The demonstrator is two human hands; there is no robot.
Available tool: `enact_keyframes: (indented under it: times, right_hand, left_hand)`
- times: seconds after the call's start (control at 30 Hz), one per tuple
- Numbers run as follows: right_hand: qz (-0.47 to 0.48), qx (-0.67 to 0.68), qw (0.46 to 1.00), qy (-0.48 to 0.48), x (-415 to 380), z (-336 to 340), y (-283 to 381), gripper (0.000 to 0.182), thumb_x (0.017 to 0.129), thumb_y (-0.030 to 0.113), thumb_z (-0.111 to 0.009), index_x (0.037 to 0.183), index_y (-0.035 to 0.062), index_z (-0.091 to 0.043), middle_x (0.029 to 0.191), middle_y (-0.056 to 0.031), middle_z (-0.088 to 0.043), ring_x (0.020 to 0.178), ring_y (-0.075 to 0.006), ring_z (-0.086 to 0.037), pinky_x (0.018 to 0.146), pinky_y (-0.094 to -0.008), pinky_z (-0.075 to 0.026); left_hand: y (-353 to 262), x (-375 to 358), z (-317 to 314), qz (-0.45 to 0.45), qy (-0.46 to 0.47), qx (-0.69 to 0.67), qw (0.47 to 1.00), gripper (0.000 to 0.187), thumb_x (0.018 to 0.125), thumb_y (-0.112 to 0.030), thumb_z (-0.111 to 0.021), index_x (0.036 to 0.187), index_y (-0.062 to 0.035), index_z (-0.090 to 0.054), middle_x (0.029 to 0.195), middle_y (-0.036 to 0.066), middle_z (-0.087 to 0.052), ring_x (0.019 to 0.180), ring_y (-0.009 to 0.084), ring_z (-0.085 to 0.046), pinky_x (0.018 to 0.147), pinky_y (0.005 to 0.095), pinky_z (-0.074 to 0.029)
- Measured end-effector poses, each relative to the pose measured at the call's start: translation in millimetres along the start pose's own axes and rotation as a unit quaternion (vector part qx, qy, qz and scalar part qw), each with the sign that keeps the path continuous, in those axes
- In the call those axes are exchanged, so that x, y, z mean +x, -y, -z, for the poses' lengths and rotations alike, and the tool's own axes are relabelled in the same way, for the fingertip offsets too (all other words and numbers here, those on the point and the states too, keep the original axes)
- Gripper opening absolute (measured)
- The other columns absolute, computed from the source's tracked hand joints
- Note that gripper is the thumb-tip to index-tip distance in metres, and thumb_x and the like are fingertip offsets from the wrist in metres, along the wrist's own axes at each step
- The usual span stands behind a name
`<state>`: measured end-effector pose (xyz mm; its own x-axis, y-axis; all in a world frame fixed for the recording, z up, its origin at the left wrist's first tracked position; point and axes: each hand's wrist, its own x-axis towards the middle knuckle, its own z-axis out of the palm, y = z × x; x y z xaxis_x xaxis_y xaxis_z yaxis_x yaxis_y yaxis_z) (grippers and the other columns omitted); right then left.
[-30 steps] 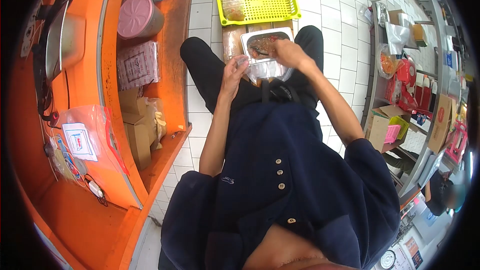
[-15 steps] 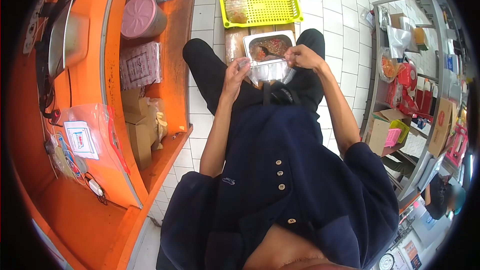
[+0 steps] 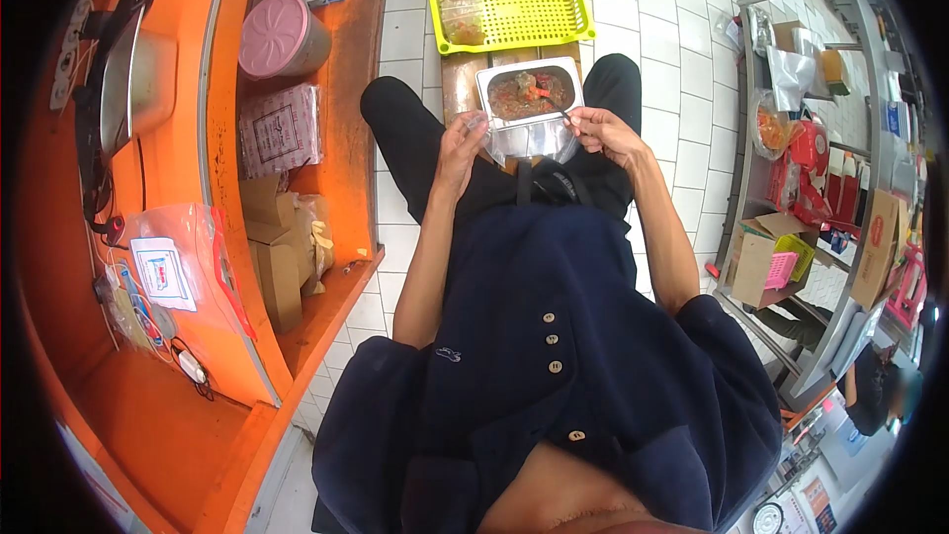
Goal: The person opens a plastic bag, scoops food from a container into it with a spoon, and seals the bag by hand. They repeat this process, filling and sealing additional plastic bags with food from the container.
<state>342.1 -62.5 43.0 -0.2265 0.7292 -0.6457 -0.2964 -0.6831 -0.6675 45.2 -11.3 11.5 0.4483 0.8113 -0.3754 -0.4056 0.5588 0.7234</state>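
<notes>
A rectangular metal pan (image 3: 531, 121) of reddish, chunky sauce (image 3: 509, 99) sits between my knees. My right hand (image 3: 609, 134) is closed on the dark handle of a spoon (image 3: 560, 111) at the pan's right corner. The bowl of the spoon is over the sauce, loaded with a heap of it that includes an orange-red piece. At the pan's left corner my left hand (image 3: 456, 153) pinches a small clear plastic bag (image 3: 475, 123). Beyond the pan, a lime-green basket (image 3: 524, 20) has filled clear bags (image 3: 462, 10) along its left side.
An orange shelf unit (image 3: 341, 138) on the left carries a pink-lidded tub (image 3: 272, 35), a packet and cardboard boxes (image 3: 272, 257). To the right, a metal rack (image 3: 736, 148) holds bags and boxes. A person (image 3: 870, 391) is at the far lower right.
The spoon has come up from the sauce with a load on it, and my right hand has shifted slightly right and down. My left hand stays near the pan's left corner.
</notes>
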Motion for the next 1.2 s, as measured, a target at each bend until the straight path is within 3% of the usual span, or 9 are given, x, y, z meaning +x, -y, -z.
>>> enact_keyframes:
  times: [0.13, 0.23, 0.4, 0.6, 0.9, 1.0, 1.1, 1.13, 1.2]
  right_hand:
    - [-0.011, -0.037, 0.999, -0.005, 2, 3, 2, 0.009, 0.1, 0.009, -0.056, 0.104, 0.0055, -0.064, 0.078, 0.0064, -0.054, 0.055, -0.0009, -0.032, 0.048, -0.0182, -0.023]
    - [-0.02, -0.068, 0.997, -0.006, 3, 7, 6, 0.01, 0.099, 0.012, -0.059, 0.104, 0.0058, -0.066, 0.077, 0.0069, -0.056, 0.054, -0.0005, -0.032, 0.047, -0.0182, -0.022]
    - [-0.01, -0.139, 0.99, 0.003, 1, 13, 26, 0.016, 0.1, 0.021, -0.062, 0.104, 0.0069, -0.068, 0.076, 0.0069, -0.057, 0.054, -0.0015, -0.034, 0.047, -0.0199, -0.021]
    - [0.007, -0.183, 0.983, 0.013, -2, 17, 61, 0.02, 0.101, 0.023, -0.061, 0.107, 0.0063, -0.069, 0.075, 0.0063, -0.057, 0.055, -0.0026, -0.033, 0.05, -0.021, -0.024]
    - [0.011, -0.234, 0.972, 0.017, -9, 9, 75, 0.013, 0.1, 0.014, -0.059, 0.1, 0.0058, -0.069, 0.075, 0.0052, -0.056, 0.054, -0.0015, -0.036, 0.046, -0.0206, -0.023]
    - [0.008, -0.303, 0.952, 0.037, -8, 10, 79, 0.017, 0.092, 0.009, -0.056, 0.101, 0.0055, -0.069, 0.076, 0.0029, -0.056, 0.055, -0.0035, -0.039, 0.045, -0.021, -0.027]
    - [0.078, -0.411, 0.905, 0.076, -3, 12, 90, 0.018, 0.092, 0.011, -0.057, 0.101, 0.0014, -0.07, 0.08, -0.0022, -0.063, 0.074, -0.0117, -0.056, 0.068, -0.0275, -0.047]
    - [0.055, -0.443, 0.893, 0.062, -2, 10, 97, 0.018, 0.09, 0.009, -0.059, 0.101, 0.002, -0.071, 0.086, -0.0076, -0.069, 0.088, -0.0191, -0.064, 0.084, -0.0332, -0.049]
    - [0.121, -0.514, 0.848, 0.045, -8, 0, 110, 0.017, 0.089, 0.01, -0.06, 0.101, 0.004, -0.071, 0.088, -0.0097, -0.07, 0.09, -0.0223, -0.065, 0.084, -0.0355, -0.05]
  left_hand:
    - [-2, -2, 1, 0.001, -0.014, 0.02, 1.0, 0.031, 0.096, -0.016, -0.069, 0.122, -0.0018, -0.057, 0.114, 0.006, -0.062, 0.105, 0.0132, -0.059, 0.092, 0.0289, -0.047]
    - [-17, -6, -5, -0.08, -0.05, 0.148, 0.984, 0.038, 0.092, -0.019, -0.074, 0.121, -0.0009, -0.059, 0.117, 0.008, -0.064, 0.105, 0.0134, -0.062, 0.09, 0.0301, -0.049]
    - [-54, 3, -19, -0.204, -0.071, 0.441, 0.871, 0.049, 0.081, -0.028, -0.084, 0.116, -0.0005, -0.065, 0.104, 0.015, -0.07, 0.1, 0.0208, -0.066, 0.086, 0.0344, -0.052]
    - [-81, 27, -36, -0.112, 0.06, 0.618, 0.775, 0.056, 0.08, -0.042, -0.081, 0.115, 0.0004, -0.07, 0.103, 0.018, -0.071, 0.099, 0.029, -0.068, 0.089, 0.0381, -0.051]
    - [-75, 39, -52, 0.0, 0.063, 0.494, 0.867, 0.067, 0.078, -0.046, -0.082, 0.124, 0.001, -0.068, 0.108, 0.022, -0.072, 0.098, 0.0262, -0.069, 0.087, 0.0375, -0.053]
    - [-70, 41, -50, -0.06, 0.098, 0.531, 0.84, 0.065, 0.078, -0.045, -0.082, 0.123, 0.0005, -0.068, 0.11, 0.022, -0.071, 0.102, 0.0278, -0.069, 0.09, 0.0379, -0.052]
    - [-64, 52, -53, -0.073, 0.153, 0.556, 0.814, 0.064, 0.078, -0.044, -0.082, 0.122, 0.0006, -0.069, 0.112, 0.022, -0.071, 0.104, 0.0294, -0.069, 0.092, 0.0383, -0.052]
    - [-64, 54, -57, -0.075, 0.174, 0.537, 0.822, 0.063, 0.078, -0.041, -0.082, 0.123, 0.0009, -0.068, 0.115, 0.023, -0.07, 0.108, 0.0309, -0.068, 0.094, 0.0383, -0.051]
    - [-63, 60, -61, -0.078, 0.192, 0.541, 0.815, 0.061, 0.079, -0.036, -0.082, 0.127, -0.0022, -0.066, 0.117, 0.019, -0.07, 0.109, 0.0265, -0.067, 0.096, 0.0365, -0.05]
